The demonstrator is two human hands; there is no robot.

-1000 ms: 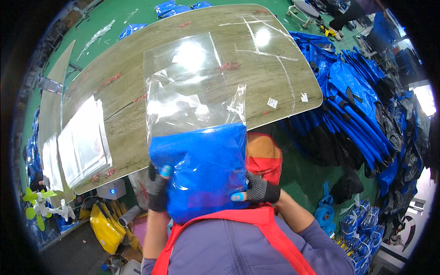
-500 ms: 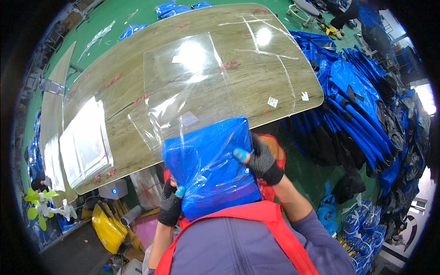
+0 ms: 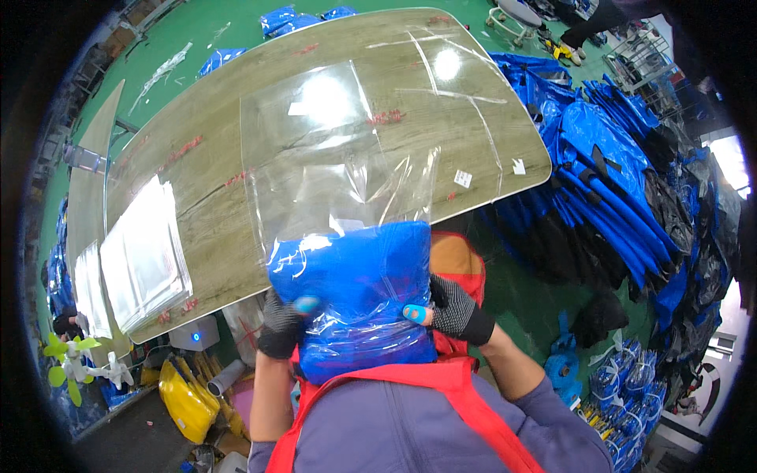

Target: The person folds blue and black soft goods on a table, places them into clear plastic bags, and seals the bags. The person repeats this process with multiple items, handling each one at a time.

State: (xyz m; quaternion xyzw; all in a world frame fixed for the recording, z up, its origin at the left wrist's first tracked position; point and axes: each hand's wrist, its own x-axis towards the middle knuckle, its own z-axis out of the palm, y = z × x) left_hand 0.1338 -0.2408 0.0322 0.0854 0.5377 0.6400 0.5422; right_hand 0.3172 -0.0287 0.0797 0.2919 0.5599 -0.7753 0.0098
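Observation:
A folded blue bundle (image 3: 355, 272) sits inside a clear plastic bag (image 3: 303, 158), close against my body at the table's near edge. The bag's slack upper part stretches away over the tabletop. My left hand (image 3: 285, 319), in a grey-and-black glove, grips the bundle's left side, its blue-tipped thumb on the front. My right hand (image 3: 451, 307), gloved alike, holds the right side with its thumb pressed on the plastic. The fingers of both hands are partly hidden behind the bundle.
The wood-patterned table (image 3: 213, 229) carries a stack of clear plastic bags (image 3: 148, 248) at the left. Blue and black folded goods (image 3: 603, 169) are heaped on the right. A small green fan (image 3: 69, 359) stands lower left, near yellow packages (image 3: 187, 400). Tied blue bundles (image 3: 627, 394) lie lower right.
My left hand has moved up along the bundle's left side. The bundle has levelled and its top edge sits lower. The bag's loose part has shifted and spread over the table edge.

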